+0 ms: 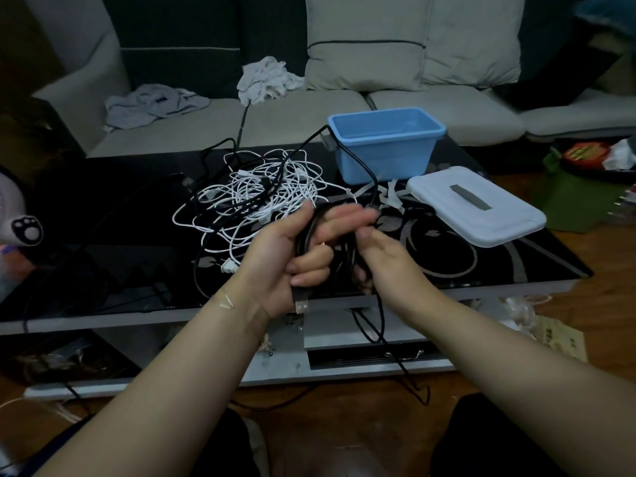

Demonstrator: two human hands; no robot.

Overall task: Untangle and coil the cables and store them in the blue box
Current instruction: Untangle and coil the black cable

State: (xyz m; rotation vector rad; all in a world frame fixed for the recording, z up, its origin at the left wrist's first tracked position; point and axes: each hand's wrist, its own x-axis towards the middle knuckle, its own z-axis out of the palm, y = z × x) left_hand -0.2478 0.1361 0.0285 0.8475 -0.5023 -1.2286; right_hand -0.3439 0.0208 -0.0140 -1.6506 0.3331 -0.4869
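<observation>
My left hand (292, 256) holds a coil of black cable (306, 235) looped around its palm, with the USB plug (302, 306) hanging below it. My right hand (385, 256) grips the same black cable beside the coil; a loose strand drops past the table edge toward the floor. Another stretch of this cable runs up to the blue box (389, 146), which stands open at the back of the table. A tangled pile of white cables (254, 197) with black strands in it lies on the table behind my left hand.
The box's white lid (478, 204) lies right of my hands on the glossy black table (120, 242). Short white ties (389, 197) lie between box and lid. A sofa with crumpled cloths (265, 79) runs behind. A green stool with clutter (585, 187) stands at right.
</observation>
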